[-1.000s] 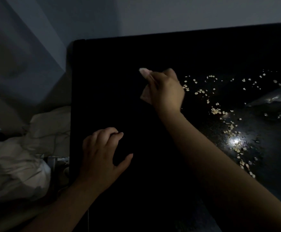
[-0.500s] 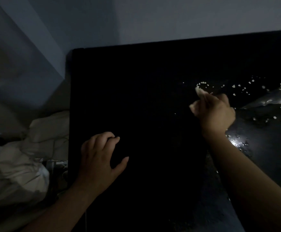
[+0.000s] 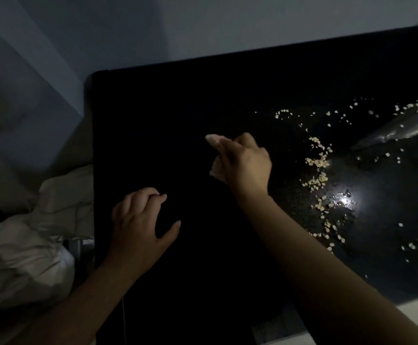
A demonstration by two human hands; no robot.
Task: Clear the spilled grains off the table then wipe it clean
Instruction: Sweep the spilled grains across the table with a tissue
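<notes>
Head view: a dark table is shown with the spilled grains scattered over its right portion, around a bright reflection and up to a clear plastic bag at the right edge. The right hand is positioned near the middle of the table, just left of the grains, with its fingers curled tightly round a pale wipe; whether this is cloth or tissue cannot be told. The left hand is rested on the table near its left edge, fingers loosely bent, nothing held. The clearing step is judged to be in hand, with most grains not yet gathered and the final wiping not yet due. For the next move, the wipe is to be carried beyond the outermost grains and drawn inward under light, even pressure, so that the grains are collected into one pile and not flicked off the table or under the bag
</notes>
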